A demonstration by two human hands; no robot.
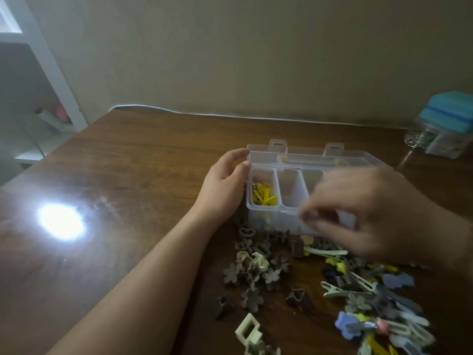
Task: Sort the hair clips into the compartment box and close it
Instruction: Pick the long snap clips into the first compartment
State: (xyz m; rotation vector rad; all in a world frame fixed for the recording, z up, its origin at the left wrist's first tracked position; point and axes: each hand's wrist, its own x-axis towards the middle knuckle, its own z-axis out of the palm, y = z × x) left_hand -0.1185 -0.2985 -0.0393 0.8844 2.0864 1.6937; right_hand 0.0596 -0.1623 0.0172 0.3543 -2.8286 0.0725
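Beside two empty compartments, one compartment (263,187) holds yellow clips (263,194).

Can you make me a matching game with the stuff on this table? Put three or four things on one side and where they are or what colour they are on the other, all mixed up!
Things:
1. yellow clips
2. left hand
3. teal-lidded jar
4. cream square clip

Places:
A. far right of the table
B. on the table, nearest the camera
C. inside the leftmost compartment of the box
D. resting against the box's left end

Pairs: 1-C, 2-D, 3-A, 4-B
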